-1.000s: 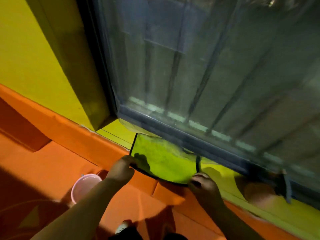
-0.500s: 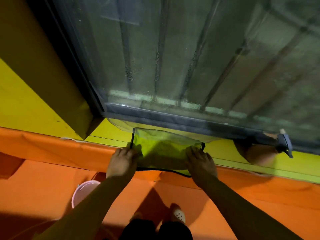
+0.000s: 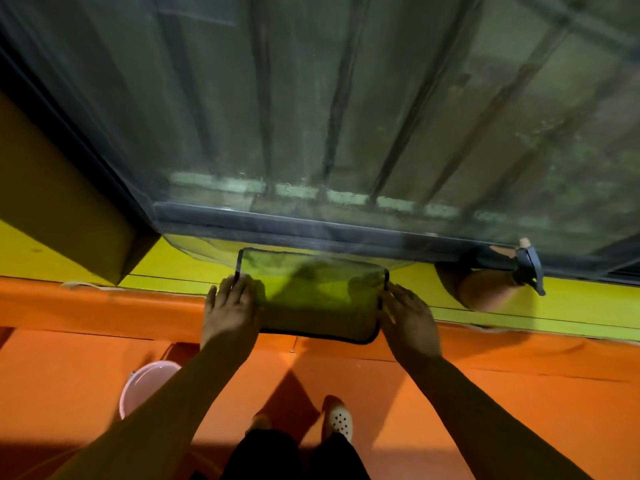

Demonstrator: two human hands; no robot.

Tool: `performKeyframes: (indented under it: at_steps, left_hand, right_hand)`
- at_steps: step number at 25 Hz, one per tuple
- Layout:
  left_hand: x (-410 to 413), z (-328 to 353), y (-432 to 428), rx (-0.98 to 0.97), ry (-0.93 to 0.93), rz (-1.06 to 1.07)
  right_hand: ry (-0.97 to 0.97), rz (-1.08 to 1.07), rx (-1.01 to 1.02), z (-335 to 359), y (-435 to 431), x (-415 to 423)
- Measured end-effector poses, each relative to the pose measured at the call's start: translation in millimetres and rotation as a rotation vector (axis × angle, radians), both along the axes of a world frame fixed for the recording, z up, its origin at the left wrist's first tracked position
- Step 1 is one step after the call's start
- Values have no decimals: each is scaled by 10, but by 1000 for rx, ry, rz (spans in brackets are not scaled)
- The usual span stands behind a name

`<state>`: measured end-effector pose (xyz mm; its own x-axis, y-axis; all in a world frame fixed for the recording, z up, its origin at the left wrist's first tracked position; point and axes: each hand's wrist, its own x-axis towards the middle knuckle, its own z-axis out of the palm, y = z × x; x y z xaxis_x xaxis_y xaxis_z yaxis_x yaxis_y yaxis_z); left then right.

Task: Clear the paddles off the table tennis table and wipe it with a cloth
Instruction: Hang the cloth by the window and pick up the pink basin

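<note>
A yellow-green cloth with a black border lies spread on the yellow ledge under the window, its near edge hanging over the orange padding. My left hand rests flat on the cloth's left edge with fingers straight. On the cloth's right edge lies my right hand, its fingers straight too. A round brownish paddle with a dark handle sits on the ledge to the right, partly under the window frame.
A mesh-covered window with bars fills the upper view. Orange padding covers the step and floor. A pink bucket stands at the lower left beside my left arm. My feet are below.
Both hands held the cloth up by its lower corners a second ago. It now lies down over the ledge, and both hands have flattened onto its side edges.
</note>
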<state>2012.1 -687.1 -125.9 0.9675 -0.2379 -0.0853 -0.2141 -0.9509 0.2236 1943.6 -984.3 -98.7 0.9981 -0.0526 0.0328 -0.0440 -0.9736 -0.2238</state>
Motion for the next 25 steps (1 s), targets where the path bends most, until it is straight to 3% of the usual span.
performKeyframes:
  at_steps: [3,8,12,17,20,25]
  left_hand:
    - [-234,114,-215,-91,-161,-42]
    - [-339,287,-1117,-349,-291,-290]
    - [-391,330,-1652,-402,-307,-421]
    - [-608,258,-1620,-415,-298,-390]
    - [-621,313,-1457,-439,-262,-344]
    - [-647,390,-1046,-485,-188,-219]
  right_hand:
    - [-382,-73,5,218,-405,-203]
    - [-626,-300,-81,605,-1108,-375]
    - [-496,-580,19,702,-1499,-282]
    - [-330,-694,171,704,-1574,-178]
    - [-415,-606,192,769,-1372,-255]
    - [-539,-241,277,1022,-694,-215]
